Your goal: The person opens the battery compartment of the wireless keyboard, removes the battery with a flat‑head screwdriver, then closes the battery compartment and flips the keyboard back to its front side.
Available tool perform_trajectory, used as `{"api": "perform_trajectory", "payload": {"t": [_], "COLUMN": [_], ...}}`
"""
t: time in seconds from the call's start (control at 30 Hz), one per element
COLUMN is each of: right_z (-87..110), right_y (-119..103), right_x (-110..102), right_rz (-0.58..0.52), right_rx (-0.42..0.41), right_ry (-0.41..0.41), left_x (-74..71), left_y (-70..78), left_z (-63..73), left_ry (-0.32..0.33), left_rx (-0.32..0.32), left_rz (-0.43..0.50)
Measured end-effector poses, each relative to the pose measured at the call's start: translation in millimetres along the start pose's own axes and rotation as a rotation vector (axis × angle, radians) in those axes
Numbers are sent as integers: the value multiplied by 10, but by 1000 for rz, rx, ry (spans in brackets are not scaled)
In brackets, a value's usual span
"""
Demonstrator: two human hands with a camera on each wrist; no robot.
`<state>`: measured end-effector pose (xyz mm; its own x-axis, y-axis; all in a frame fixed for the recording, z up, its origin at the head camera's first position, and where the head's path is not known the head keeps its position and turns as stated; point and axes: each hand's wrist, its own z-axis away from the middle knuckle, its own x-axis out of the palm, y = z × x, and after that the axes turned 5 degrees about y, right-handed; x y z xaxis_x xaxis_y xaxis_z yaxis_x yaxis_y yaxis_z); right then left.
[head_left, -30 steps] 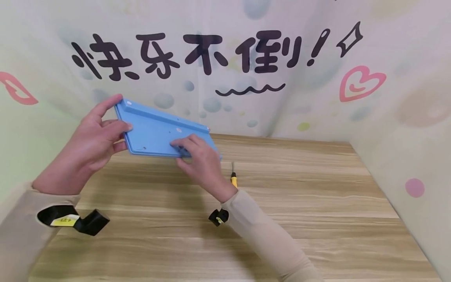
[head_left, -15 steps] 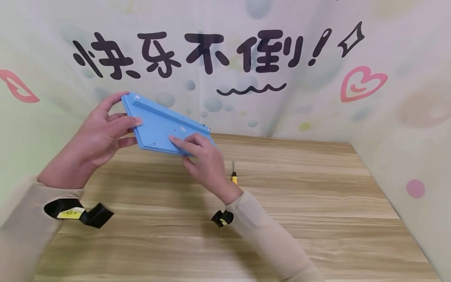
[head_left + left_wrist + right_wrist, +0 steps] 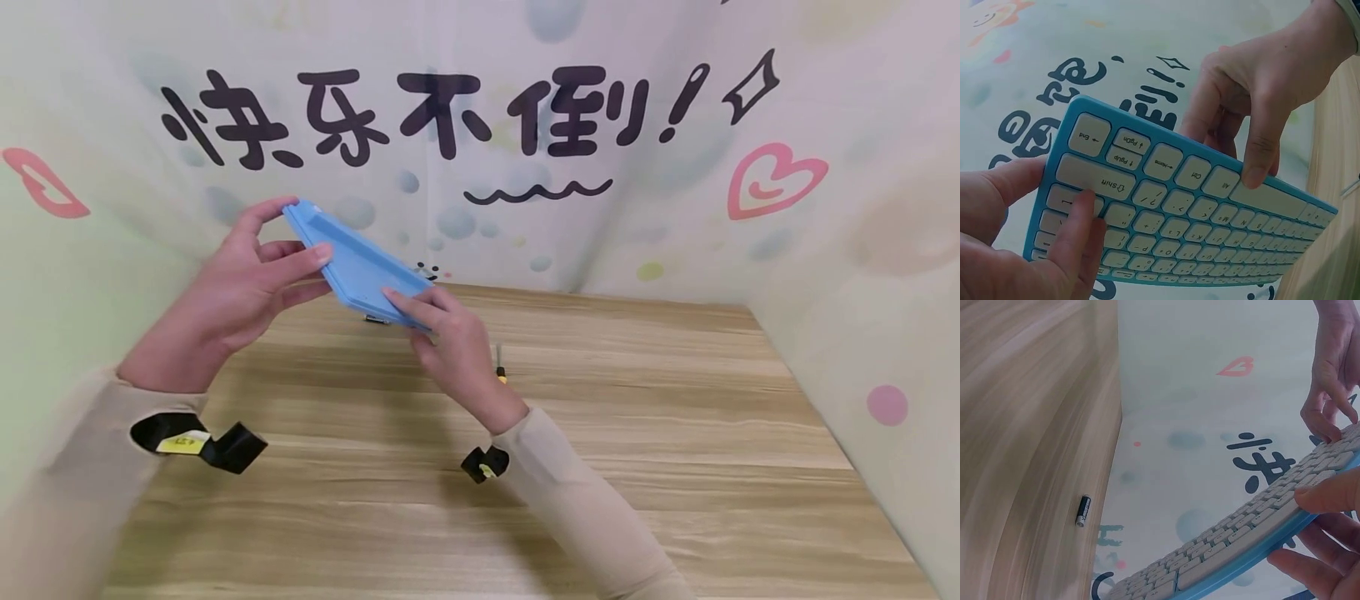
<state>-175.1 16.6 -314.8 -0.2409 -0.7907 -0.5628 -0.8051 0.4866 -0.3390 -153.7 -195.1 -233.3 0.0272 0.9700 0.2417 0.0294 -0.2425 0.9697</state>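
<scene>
A blue keyboard (image 3: 367, 271) with white keys is held in the air, tilted, its plain blue back towards the head camera. My left hand (image 3: 232, 292) grips its left end, thumb on the back and fingers on the key side. In the left wrist view, fingers of the left hand (image 3: 1066, 244) lie across the keys around Shift. My right hand (image 3: 465, 350) pinches the lower edge near the other end. Its thumb touches the long space bar (image 3: 1272, 197), while its other fingers lie behind the keyboard. The right wrist view shows the white keys (image 3: 1210, 556) edge-on.
On the wooden table (image 3: 675, 433) a small battery (image 3: 1083, 510) lies near the back edge. A screwdriver (image 3: 501, 375) with a yellow and black handle is partly hidden by the right wrist. A printed cloth (image 3: 600, 242) hangs behind the table.
The keyboard and left hand have moved right, and the keyboard has turned to a steeper slant. The right hand shifts slightly right, still holding the edge. The battery has come into view below.
</scene>
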Motion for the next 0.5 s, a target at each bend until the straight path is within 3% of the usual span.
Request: {"api": "perform_trajectory", "payload": {"t": [0.5], "right_z": [23], "right_y": [96], "right_x": [-70], "right_rz": [-101], "right_rx": [47], "right_ry": [115], "left_x": [265], "left_y": [-28], "left_z": [-87], "left_ry": [1], "left_rx": [72], "left_rz": [25]}}
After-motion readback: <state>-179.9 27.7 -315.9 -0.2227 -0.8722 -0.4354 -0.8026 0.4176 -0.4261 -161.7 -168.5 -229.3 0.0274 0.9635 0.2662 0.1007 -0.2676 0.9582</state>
